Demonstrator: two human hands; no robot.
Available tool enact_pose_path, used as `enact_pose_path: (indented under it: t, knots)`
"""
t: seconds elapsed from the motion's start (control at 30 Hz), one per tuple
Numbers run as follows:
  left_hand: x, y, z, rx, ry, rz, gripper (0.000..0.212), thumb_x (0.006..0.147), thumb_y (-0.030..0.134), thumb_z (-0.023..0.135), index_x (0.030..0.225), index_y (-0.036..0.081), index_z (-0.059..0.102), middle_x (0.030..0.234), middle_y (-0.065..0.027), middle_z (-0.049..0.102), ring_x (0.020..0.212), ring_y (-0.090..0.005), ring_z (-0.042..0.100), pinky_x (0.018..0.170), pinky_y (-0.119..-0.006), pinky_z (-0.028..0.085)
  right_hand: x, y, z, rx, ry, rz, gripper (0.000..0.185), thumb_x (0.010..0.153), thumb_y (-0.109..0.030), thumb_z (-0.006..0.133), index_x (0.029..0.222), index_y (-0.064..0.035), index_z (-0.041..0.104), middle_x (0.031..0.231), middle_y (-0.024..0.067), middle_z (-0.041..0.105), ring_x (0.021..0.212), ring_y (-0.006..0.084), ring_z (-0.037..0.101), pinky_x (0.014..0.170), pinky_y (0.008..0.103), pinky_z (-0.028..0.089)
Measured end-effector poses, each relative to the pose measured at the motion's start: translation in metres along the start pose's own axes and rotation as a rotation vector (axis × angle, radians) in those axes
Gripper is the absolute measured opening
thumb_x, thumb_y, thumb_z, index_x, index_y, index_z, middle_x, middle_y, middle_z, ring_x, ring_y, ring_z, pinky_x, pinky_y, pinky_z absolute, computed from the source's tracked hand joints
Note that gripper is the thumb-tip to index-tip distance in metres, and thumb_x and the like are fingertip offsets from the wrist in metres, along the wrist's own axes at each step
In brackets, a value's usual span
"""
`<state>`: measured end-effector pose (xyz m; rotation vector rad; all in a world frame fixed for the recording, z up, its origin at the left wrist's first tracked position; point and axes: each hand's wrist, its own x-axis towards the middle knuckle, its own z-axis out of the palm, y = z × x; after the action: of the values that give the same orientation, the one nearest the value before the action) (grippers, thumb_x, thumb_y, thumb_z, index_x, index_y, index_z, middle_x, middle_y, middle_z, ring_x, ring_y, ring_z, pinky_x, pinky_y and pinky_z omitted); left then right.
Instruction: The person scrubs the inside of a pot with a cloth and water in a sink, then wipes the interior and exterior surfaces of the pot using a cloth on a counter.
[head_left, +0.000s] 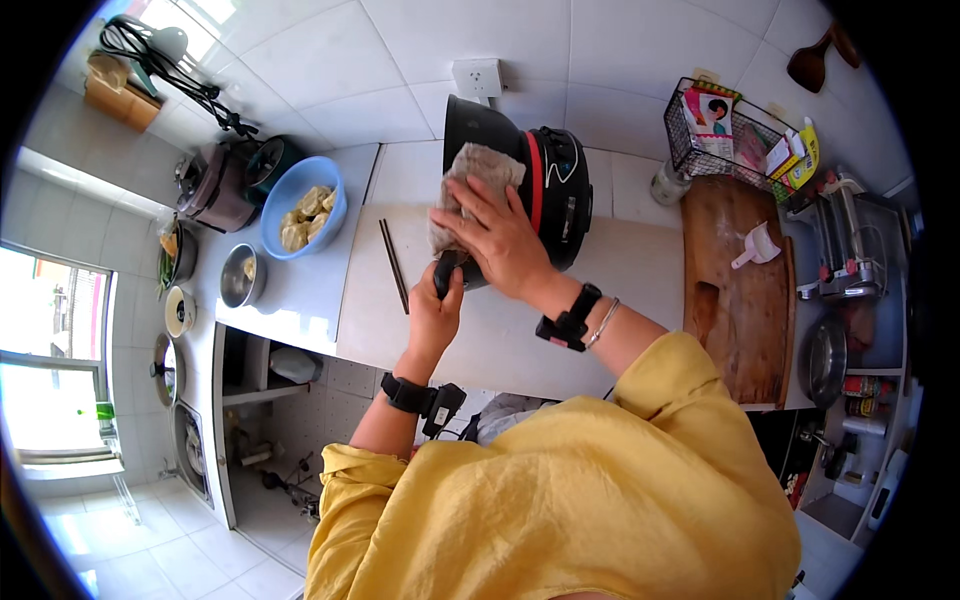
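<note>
A black electric cooking pot with a red band (534, 184) lies tilted over on the pale counter board, its side handle toward me. My left hand (437, 304) grips that black handle (445, 274). Under the spread fingers of my right hand (499, 240), a grey-beige cloth (487, 166) is pressed against the pot's dark side; what lies beneath the cloth is hidden. A pair of dark chopsticks (394, 266) rests on the board left of the pot. Both wrists wear black strapped devices.
A blue basin (340, 214) of yellowish pieces and a steel bowl (242, 281) stand left. At right are a wooden board (727, 315) bearing a white scoop (760, 246), a glass jar (667, 184) and a black wire basket (694, 163). A wall socket (477, 77) is behind the pot.
</note>
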<state>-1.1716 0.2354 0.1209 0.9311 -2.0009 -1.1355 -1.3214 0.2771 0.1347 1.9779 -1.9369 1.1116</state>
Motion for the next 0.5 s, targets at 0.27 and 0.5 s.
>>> enact_pose_path:
  t: [0.27, 0.5]
  knots:
    - [0.016, 0.004, -0.003, -0.019, -0.057, -0.103, 0.02, 0.088, 0.018, 0.055, 0.087, -0.002, 0.056, 0.059, -0.0078, 0.049, 0.054, -0.0149, 0.044, 0.052, -0.029, 0.04, 0.07, 0.052, 0.007, 0.073, 0.114, 0.193, 0.033, 0.09, -0.024, 0.047, 0.122, -0.0213, 0.05, 0.135, 0.0105, 0.038, 0.129, 0.0305, 0.03, 0.098, 0.0592, 0.025]
    - [0.007, 0.012, -0.016, 0.007, -0.041, -0.085, 0.021, 0.088, 0.019, 0.055, 0.087, -0.002, 0.056, 0.058, -0.0087, 0.051, 0.053, -0.0159, 0.045, 0.051, -0.03, 0.04, 0.036, 0.007, 0.007, 0.016, 0.033, 0.049, 0.033, 0.089, -0.028, 0.049, 0.122, -0.0235, 0.05, 0.139, 0.0083, 0.032, 0.131, 0.0303, 0.027, 0.099, 0.061, 0.023]
